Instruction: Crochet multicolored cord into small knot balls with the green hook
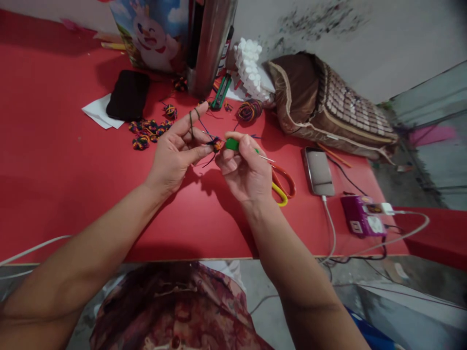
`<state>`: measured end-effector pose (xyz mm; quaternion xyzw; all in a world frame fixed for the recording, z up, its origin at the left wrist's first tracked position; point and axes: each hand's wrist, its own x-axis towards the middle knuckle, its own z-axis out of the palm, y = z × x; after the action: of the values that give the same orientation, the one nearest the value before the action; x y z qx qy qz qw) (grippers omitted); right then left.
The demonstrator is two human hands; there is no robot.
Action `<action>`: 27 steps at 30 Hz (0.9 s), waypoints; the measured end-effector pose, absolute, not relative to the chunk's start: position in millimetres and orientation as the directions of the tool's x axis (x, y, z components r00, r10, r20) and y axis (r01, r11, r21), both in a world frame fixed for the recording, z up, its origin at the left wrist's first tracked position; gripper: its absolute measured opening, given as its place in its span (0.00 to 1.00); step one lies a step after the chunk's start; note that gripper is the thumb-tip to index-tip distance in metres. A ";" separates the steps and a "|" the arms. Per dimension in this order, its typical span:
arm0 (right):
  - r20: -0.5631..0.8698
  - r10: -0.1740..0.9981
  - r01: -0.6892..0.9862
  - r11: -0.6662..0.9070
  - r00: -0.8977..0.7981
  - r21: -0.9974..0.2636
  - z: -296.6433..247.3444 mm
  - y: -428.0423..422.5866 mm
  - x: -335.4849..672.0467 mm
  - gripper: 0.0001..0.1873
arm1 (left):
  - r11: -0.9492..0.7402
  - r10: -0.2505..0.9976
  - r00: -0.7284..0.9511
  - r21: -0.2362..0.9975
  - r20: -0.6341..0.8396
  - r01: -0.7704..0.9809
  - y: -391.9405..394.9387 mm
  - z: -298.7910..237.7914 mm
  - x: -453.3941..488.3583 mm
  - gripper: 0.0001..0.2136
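Observation:
Between thumb and fingers, my left hand (175, 150) pinches a small multicoloured crochet piece (217, 145). Dark yarn (203, 123) from it loops around the raised index finger. My right hand (248, 165) grips a crochet hook (232, 144) by its green handle, the hook's tip meeting the crochet piece; a metal end sticks out behind the hand. A ball of multicoloured yarn (249, 111) lies just beyond my hands. To the left, several finished-looking crochet pieces (146, 132) rest in a cluster near a smaller yarn ball (170, 112).
Scissors (283, 181) with red and yellow handles lie right of my right hand. Behind stand a metal cylinder (211, 48) and a green cutter (221, 92). A black phone-like object (128, 95) is left; a brown cushion (328, 102), power bank (318, 171) and purple socket box (361, 216) are right.

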<state>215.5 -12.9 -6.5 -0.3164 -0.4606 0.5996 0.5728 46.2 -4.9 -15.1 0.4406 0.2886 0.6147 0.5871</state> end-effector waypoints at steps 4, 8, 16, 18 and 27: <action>0.086 0.982 -0.467 -0.003 -0.168 -0.884 -5.6 -12.1 214.8 0.20 | -0.183 0.971 0.072 0.901 0.228 -0.392 -3.6 -13.4 41.2 0.29; 0.036 0.985 -0.476 -0.049 -0.167 -0.878 -6.0 -11.2 213.8 0.22 | -0.249 0.952 0.073 0.887 0.299 -0.389 3.7 -21.0 36.0 0.31; 0.090 0.970 -0.399 -0.008 -0.226 -0.917 -15.1 -10.3 213.3 0.22 | -0.156 0.975 0.097 0.921 0.202 -0.357 3.0 -15.8 30.5 0.30; 0.101 0.976 -0.395 0.017 -0.193 -0.919 -17.9 -9.5 212.4 0.24 | -0.121 0.987 0.060 0.926 0.152 -0.358 0.1 -13.7 34.1 0.33; 0.134 0.988 -0.360 0.098 -0.078 -0.928 -23.1 -12.9 203.4 0.23 | -0.158 0.982 0.043 0.931 0.182 -0.328 -2.3 -20.7 39.9 0.31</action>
<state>203.4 -12.9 -23.1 -0.3452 -0.4548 0.5762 0.5848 39.9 -2.3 -20.7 0.4706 0.3474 0.5981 0.5478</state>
